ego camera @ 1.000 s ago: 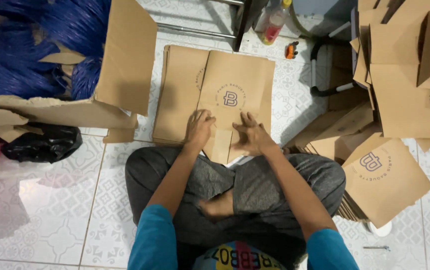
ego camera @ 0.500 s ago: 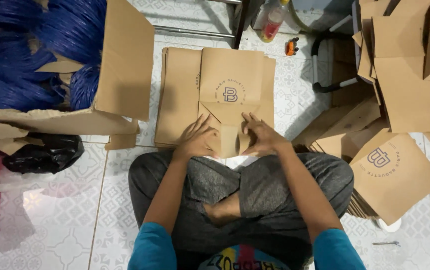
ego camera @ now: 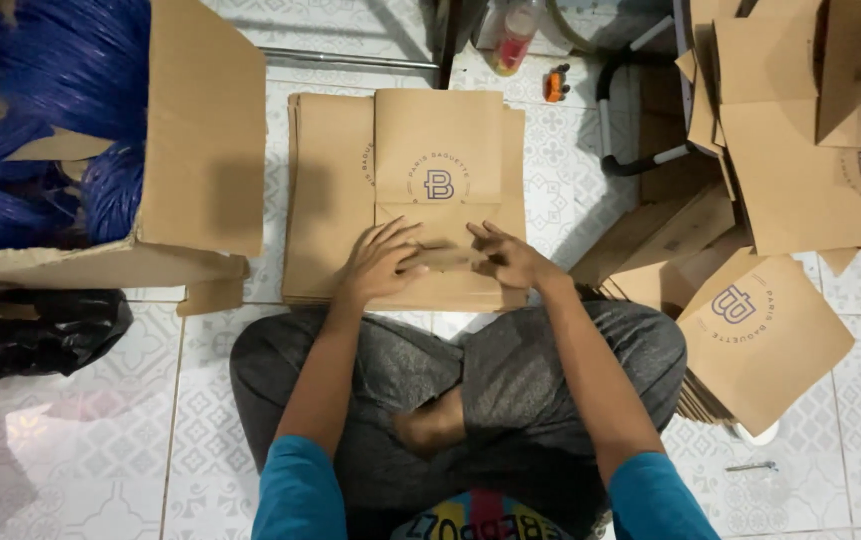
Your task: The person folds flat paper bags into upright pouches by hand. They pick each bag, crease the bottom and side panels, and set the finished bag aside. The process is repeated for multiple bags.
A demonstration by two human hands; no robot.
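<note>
**Fingers spread flat on a folded paper bag**

The fingers of the left hand (ego camera: 382, 262) are splayed wide and pressed flat on the lower flap of a brown paper bag (ego camera: 437, 160), gripping nothing. The right hand (ego camera: 505, 257) lies just beside it, fingers stretched out on the same flap; its tips look blurred. The bag lies at the centre of the frame, on top of a flat stack of like bags (ego camera: 328, 200) on the tiled floor (ego camera: 80, 450).

As I judge it, uneven pressure from the two hands could set the crease crooked, and a push could slide the top bag off the stack, since smooth paper on paper gives little grip.

The bag is matt kraft paper, stiff, rectangular, with a round printed mark. At upper left a corrugated cardboard box (ego camera: 205, 130) holds glossy blue cord bundles (ego camera: 40, 110). At right lies a loose heap of flat bags (ego camera: 760, 340). The floor is shiny patterned tile.
</note>
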